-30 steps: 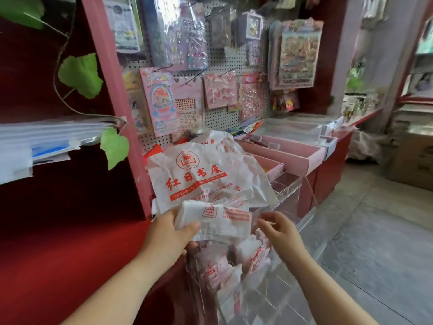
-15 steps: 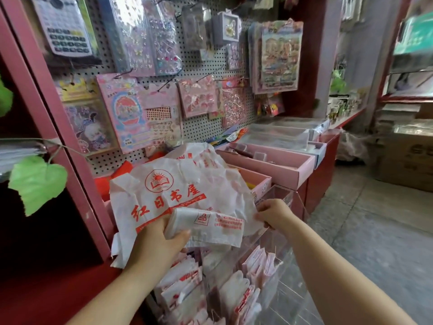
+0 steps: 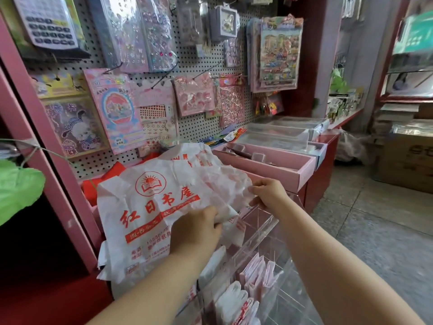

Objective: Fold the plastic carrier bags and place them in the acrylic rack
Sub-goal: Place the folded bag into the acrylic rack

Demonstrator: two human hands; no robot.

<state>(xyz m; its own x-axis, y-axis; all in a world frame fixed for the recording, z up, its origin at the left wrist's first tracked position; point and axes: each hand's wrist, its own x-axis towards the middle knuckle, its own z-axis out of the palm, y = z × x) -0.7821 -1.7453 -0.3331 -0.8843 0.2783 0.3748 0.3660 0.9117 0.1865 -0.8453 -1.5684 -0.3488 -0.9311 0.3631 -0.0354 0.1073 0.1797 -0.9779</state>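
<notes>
A pile of white plastic carrier bags (image 3: 150, 207) with red print lies on the shelf in front of the pegboard. My left hand (image 3: 194, 231) grips a folded white bag (image 3: 230, 233) low against the pile, most of it hidden by the hand. My right hand (image 3: 267, 195) pinches the right edge of the top unfolded bag. Below both hands stands the clear acrylic rack (image 3: 262, 233), with several folded bags (image 3: 255, 275) upright in its compartments.
A pegboard (image 3: 194, 123) with hanging sticker packs rises behind the pile. Pink trays (image 3: 269, 165) and clear boxes (image 3: 281, 134) sit to the right on the shelf. A pink post (image 3: 46, 148) and green leaf (image 3: 16, 188) are at left. Cardboard boxes (image 3: 405, 160) stand on the floor.
My right hand rose from the rack to the edge of the top bag and took hold of it. My left hand carried the folded bag down toward the rack. The view shifted right.
</notes>
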